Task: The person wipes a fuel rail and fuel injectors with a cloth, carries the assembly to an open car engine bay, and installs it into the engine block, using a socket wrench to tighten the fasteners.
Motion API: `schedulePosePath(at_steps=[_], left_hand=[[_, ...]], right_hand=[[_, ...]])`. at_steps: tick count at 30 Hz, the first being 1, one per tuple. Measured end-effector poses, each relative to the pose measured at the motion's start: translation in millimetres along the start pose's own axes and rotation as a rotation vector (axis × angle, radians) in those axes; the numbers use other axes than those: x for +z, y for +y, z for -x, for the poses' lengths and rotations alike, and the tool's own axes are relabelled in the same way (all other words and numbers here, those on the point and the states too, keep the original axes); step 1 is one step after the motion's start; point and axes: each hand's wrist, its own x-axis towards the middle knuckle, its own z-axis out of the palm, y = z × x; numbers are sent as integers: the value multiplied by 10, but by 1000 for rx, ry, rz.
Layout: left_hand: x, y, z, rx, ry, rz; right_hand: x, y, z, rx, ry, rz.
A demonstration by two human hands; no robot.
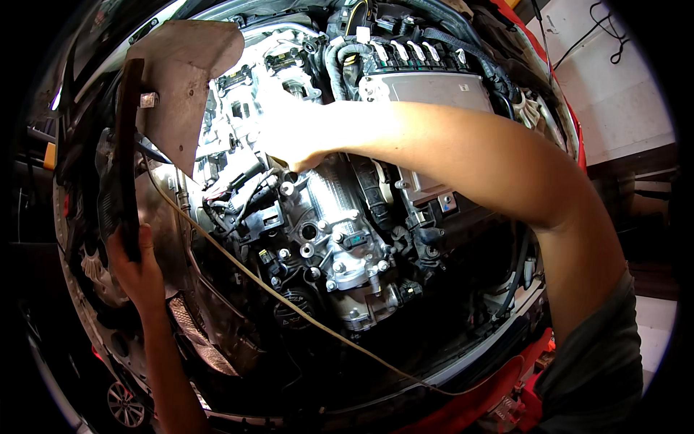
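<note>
"What do we watch first?"

"The broad silver metal engine (332,206) at centre; then the flat grey metal plate (181,87) at upper left, and the long, dark, narrow bar (129,159) beside the plate's left edge."

"And our 2 hands?"

"Our left hand (137,269) grasps the bar's lower end. Our right hand (293,137) is over the engine, but glare hides its fingers: we cannot tell its grip. We best hold the bar steady, clear of the thin tan cord (249,275)."
</note>
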Motion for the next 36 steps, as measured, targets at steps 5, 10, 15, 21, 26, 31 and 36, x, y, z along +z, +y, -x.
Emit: schedulePosePath(at_steps=[5,10,15,21,26,31,36], left_hand=[[-34,41,-10,5,-5,-21],[-15,142,-18,20,9,-1],[17,82,-2,6,-2,9],[-93,53,-19,-10,4,-18],[40,134,-6,-61,-22,27],[14,-4,49,3,-10,-39],[-90,-88,37,-22,-44,-2]], right_hand=[[-408,-196,496,112,134,-505],[37,-625,762,-50,266,-549],[228,-668,682,-109,271,-700],[-44,-550,611,-203,41,-533],[-14,-573,689,-171,179,-340],[-314,-754,906,-44,81,-919],[-368,-1124,1131,-143,207,-571]])
